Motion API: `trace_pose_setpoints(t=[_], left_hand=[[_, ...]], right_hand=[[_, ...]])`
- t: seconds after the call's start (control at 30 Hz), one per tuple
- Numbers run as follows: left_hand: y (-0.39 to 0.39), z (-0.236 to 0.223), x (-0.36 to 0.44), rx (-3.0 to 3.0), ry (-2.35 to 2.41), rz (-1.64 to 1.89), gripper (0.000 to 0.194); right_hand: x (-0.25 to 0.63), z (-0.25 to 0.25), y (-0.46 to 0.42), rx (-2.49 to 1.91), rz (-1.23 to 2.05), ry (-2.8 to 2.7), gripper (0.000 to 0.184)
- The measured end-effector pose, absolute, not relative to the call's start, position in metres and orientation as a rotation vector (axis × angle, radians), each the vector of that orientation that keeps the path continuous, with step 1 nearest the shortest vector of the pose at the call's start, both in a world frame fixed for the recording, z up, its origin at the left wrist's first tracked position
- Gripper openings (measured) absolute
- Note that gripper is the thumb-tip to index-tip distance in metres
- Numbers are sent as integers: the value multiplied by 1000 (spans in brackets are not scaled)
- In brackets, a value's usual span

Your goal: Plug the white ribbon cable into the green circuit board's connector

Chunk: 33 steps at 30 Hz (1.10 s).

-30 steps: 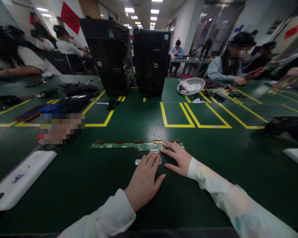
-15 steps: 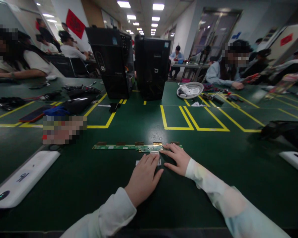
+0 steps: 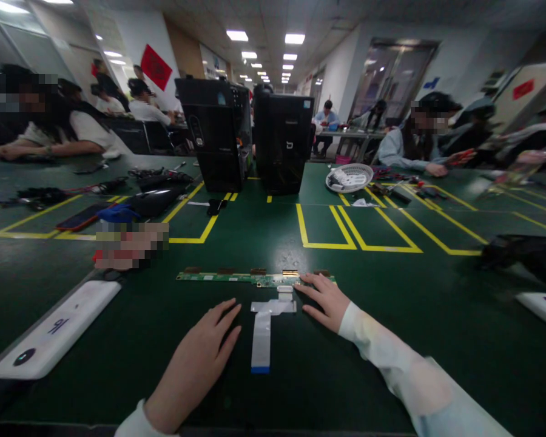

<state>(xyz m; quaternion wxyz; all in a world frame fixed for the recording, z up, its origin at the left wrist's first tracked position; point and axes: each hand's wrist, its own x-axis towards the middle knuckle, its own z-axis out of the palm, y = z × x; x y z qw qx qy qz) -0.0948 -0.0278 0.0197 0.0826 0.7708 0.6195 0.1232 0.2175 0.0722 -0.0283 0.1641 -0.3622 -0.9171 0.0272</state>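
A long, narrow green circuit board (image 3: 227, 277) lies across the dark green table in front of me. From a white connector near its middle, a flat ribbon cable (image 3: 261, 340) folds sideways and then runs down toward me, ending in a blue tip. My right hand (image 3: 323, 301) rests with spread fingers on the board's right part, fingertips touching it. To the left of the cable, my left hand (image 3: 204, 346) hovers or lies near the table with fingers stretched out, apart from board and cable. Nothing is held in it.
Two black computer towers (image 3: 284, 145) stand at the back. A white basket (image 3: 349, 177) sits behind yellow tape outlines. To the left are a white device (image 3: 57, 331), cables and a blue item (image 3: 118, 212). A black object (image 3: 523, 258) is at right. Other people sit around.
My left hand has moved off the connector, left and toward me, uncovering the ribbon cable. My right hand stays on the board. The view has tilted slightly upward.
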Motion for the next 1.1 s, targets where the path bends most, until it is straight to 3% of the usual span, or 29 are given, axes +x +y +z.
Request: trace_pose_setpoints(t=[0.27, 0.5, 1.1], left_hand=[[-44, -11, -150, 2262, 2116, 524, 50], [-40, -18, -146, 2316, 2165, 504, 54], [-38, -17, -145, 2356, 2150, 447, 53]], right_hand=[[217, -27, 70, -1007, 97, -2579, 46], [204, -11, 61, -846, 212, -2636, 43], [200, -2, 49, -989, 323, -2710, 53]])
